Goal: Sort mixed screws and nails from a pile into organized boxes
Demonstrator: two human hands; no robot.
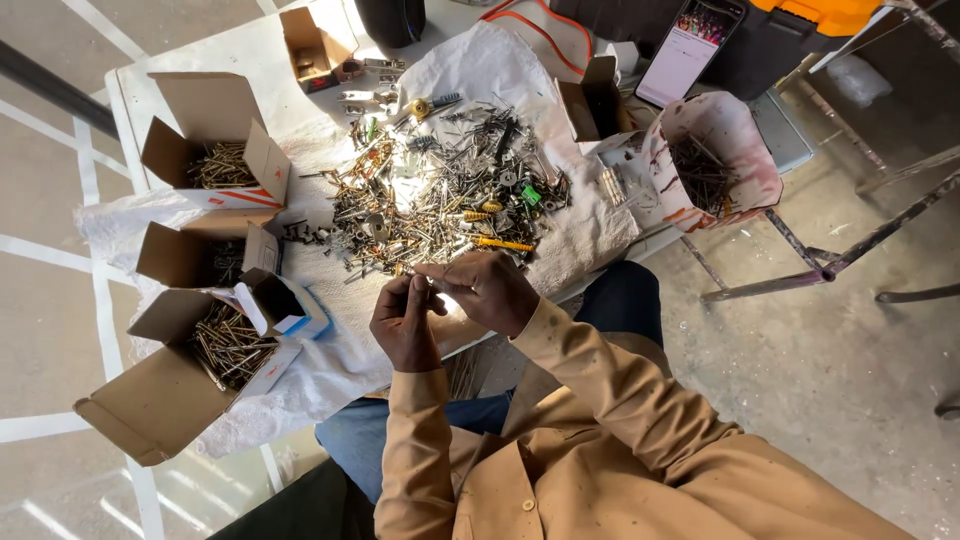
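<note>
My left hand (403, 322) and my right hand (488, 290) meet above the near edge of a low white table (130, 85). Together they pinch a small thin metal piece, probably a screw, between the fingertips. Just beyond them a big heap of mixed screws, nails and plugs (440, 195) lies on a white cloth (590, 225). A yellow wall plug (503, 244) lies at the heap's near edge, close to my right hand.
Three open cardboard boxes of screws stand at the left: one far (215, 150), one in the middle (205, 255), one near (190, 370). A paint-stained bucket of dark nails (712, 165) is at the right, a phone (690, 48) behind it. Metal frame legs (850, 250) cross the floor.
</note>
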